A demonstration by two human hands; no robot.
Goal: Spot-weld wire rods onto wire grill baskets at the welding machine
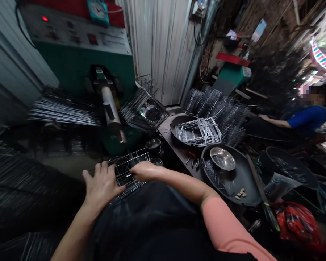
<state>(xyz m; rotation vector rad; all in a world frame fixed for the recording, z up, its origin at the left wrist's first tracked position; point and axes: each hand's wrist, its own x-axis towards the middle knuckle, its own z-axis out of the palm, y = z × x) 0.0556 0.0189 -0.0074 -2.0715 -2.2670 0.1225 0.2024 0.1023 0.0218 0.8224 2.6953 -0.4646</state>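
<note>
A wire rack made of crossed metal rods lies just in front of my body, below the green machine. My left hand rests at its left side, fingers spread, palm down. At the rack's right part, my right hand has its fingers curled round something I cannot make out, perhaps a rod of the rack. The machine's pale cylindrical arm points down toward the rack from above. Two small metal bowls, one of them upright, stand just behind the rack.
Right of me, one black pan holds rectangular wire frames; another holds a steel bowl, rods and nuts. Pliers lie between. Wire stacks stand behind and left. A person in blue sits far right.
</note>
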